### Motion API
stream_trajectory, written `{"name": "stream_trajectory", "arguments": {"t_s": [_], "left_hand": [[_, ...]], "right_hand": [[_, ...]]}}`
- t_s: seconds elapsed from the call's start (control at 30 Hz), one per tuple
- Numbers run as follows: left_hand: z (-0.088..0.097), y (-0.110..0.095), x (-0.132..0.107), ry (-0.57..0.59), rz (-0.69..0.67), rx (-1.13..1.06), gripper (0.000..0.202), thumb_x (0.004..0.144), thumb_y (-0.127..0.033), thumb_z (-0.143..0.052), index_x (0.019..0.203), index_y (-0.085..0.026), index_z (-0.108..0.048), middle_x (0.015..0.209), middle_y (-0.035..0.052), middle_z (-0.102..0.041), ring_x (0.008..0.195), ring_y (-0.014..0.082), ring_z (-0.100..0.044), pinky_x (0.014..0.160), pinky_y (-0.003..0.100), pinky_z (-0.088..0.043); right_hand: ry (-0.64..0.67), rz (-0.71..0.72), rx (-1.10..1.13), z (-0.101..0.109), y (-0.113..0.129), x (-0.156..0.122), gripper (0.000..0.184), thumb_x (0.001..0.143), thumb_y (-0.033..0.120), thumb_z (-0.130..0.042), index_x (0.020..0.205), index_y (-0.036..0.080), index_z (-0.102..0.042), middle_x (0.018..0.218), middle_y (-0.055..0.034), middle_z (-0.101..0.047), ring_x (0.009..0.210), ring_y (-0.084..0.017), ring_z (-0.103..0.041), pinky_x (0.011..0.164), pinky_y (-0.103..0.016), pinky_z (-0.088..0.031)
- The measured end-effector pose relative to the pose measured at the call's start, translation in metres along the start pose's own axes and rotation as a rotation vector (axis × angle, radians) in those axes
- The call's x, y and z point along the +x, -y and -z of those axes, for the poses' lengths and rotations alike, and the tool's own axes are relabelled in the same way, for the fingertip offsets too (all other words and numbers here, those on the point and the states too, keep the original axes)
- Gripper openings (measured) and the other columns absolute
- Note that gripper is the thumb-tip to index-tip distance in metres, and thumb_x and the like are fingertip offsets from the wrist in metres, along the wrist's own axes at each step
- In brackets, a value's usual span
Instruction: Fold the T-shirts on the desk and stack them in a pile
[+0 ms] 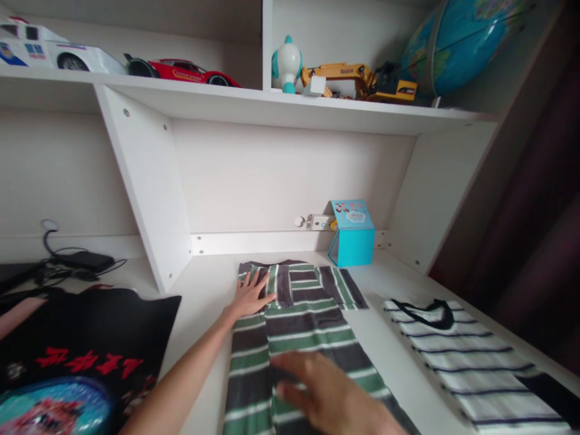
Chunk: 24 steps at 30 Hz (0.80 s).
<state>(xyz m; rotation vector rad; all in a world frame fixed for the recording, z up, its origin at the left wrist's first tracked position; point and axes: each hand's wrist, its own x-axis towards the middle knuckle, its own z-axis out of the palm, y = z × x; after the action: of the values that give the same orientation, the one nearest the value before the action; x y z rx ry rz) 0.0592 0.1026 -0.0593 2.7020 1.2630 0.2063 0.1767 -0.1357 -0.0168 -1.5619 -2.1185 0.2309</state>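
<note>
A green, dark grey and white striped shirt (312, 326) lies on the white desk, its left side folded inward and one sleeve spread out at the upper right. My left hand (251, 295) rests flat with fingers spread on the shirt's upper left, near the collar and placket. Over the shirt's lower middle is my right hand (321, 386), blurred by motion. Its index finger and thumb are apart with nothing visible between them; whether it touches the cloth I cannot tell.
A folded white shirt with dark stripes (471, 356) lies at right, a black printed shirt (90, 338) at left. Behind stand a blue desk calendar (356, 244) and a power strip (319, 222). A black adapter with cables (86, 261) is far left. Toys and a globe (457, 48) fill the shelf above.
</note>
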Motion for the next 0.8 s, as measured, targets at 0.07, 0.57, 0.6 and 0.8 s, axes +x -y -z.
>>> {"name": "stream_trajectory", "arguments": {"t_s": [0.07,0.57,0.6,0.8], "left_hand": [[-0.005,0.001,0.001,-0.040,0.013,0.010,0.075,0.079,-0.069,-0.016,0.140,-0.027,-0.006,0.146,0.0052,-0.008,0.132,0.0305,0.001,0.101,0.052,-0.012],[-0.012,0.007,0.005,-0.153,0.004,-0.088,0.052,0.087,-0.054,-0.022,0.135,-0.034,-0.027,0.145,0.0033,-0.018,0.132,0.0323,-0.005,0.100,0.053,-0.015],[-0.011,0.007,0.005,-0.143,-0.004,-0.081,0.053,0.086,-0.056,-0.023,0.134,-0.034,-0.030,0.145,0.0041,-0.020,0.132,0.0329,-0.007,0.100,0.054,-0.014],[-0.009,0.005,0.002,-0.095,-0.016,-0.055,0.066,0.077,-0.070,-0.025,0.133,-0.036,-0.031,0.144,0.0052,-0.020,0.131,0.0350,-0.009,0.100,0.055,-0.012]], "right_hand": [[0.081,-0.315,-0.033,0.025,-0.030,0.044,0.026,0.084,0.029,-0.044,0.104,0.023,-0.060,0.092,-0.0036,-0.068,0.086,-0.017,-0.062,0.074,-0.022,-0.044],[-0.079,-0.481,-0.126,-0.012,-0.075,0.129,0.029,0.072,0.005,-0.043,0.091,0.018,-0.060,0.087,-0.0030,-0.063,0.084,-0.012,-0.057,0.075,-0.018,-0.037],[-0.057,-0.471,-0.126,-0.008,-0.077,0.127,0.025,0.072,0.007,-0.046,0.085,0.019,-0.062,0.086,-0.0018,-0.063,0.084,-0.011,-0.057,0.075,-0.017,-0.037],[-0.117,-0.731,-0.239,0.044,-0.136,0.100,0.031,0.085,0.025,-0.039,0.103,0.011,-0.059,0.108,-0.0185,-0.056,0.098,-0.025,-0.056,0.078,-0.034,-0.040]]}}
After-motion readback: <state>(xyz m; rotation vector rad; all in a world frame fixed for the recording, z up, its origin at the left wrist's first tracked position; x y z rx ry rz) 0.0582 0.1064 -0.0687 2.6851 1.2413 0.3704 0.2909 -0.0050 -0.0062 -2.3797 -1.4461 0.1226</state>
